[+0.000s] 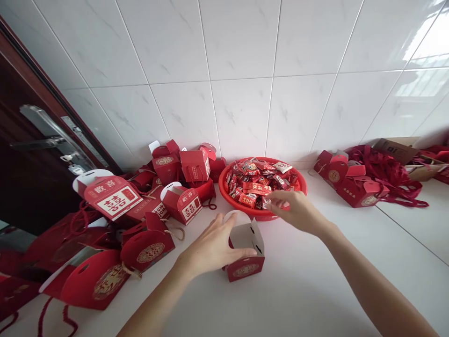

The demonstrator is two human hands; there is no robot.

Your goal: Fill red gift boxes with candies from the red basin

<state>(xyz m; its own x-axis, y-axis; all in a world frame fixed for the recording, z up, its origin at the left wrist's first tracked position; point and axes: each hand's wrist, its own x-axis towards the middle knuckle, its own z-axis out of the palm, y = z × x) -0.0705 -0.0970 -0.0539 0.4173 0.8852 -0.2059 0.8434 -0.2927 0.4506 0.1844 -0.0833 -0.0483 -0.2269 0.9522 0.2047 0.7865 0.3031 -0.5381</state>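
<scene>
My left hand (217,248) grips a small red cardboard gift box (245,270) from its left side, thumb along the inside and fingers at the back. The box stands upright with its flaps up and its top open, showing a pale inside; its floor is hidden. My right hand (296,210) is at the front right rim of a red plastic basket (224,194). Its fingers are bent together at a wrapped candy (265,202) among the heap of red and white wrapped candies (257,187).
Many red gift boxes (150,252) with cord handles crowd the left side. Two more boxes (361,191), a tangle of dark red ribbon (379,168) and a brown carton (394,150) lie at right. A tiled wall (242,112) runs behind; a dark door (21,178) stands left.
</scene>
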